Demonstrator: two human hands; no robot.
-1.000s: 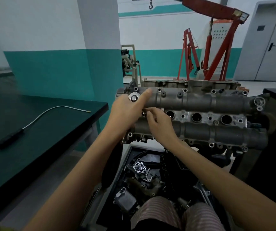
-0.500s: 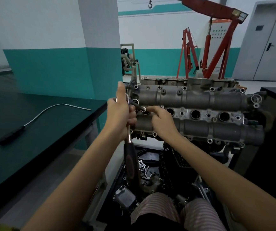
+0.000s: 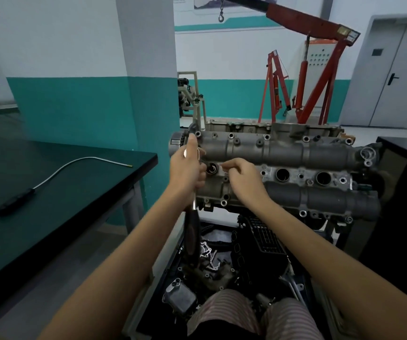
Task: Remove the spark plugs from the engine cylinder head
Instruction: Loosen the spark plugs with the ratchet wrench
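Note:
The grey engine cylinder head (image 3: 283, 153) lies across a stand in front of me, with a row of spark plug wells along its middle. My left hand (image 3: 185, 173) grips a ratchet wrench (image 3: 192, 231) just below its shiny head, and the dark handle hangs down in front of the engine's left end. The leftmost well (image 3: 212, 168) shows a dark ring inside. My right hand (image 3: 244, 180) rests on the head just right of that well with its fingertips curled; whether they pinch anything is unclear. Two wells further right (image 3: 282, 174) (image 3: 323, 177) look dark and open.
A dark green table (image 3: 50, 204) stands at the left with a flexible pick-up tool (image 3: 57, 173) on it. Below the engine a black tray (image 3: 222, 253) holds loose engine parts. A red engine crane (image 3: 303, 69) stands behind, and a black cabinet (image 3: 406, 192) at the right.
My left hand closed round the ratchet and turned it so the handle hangs down. My right hand drew its fingers off the leftmost well to its right side, uncovering the hole.

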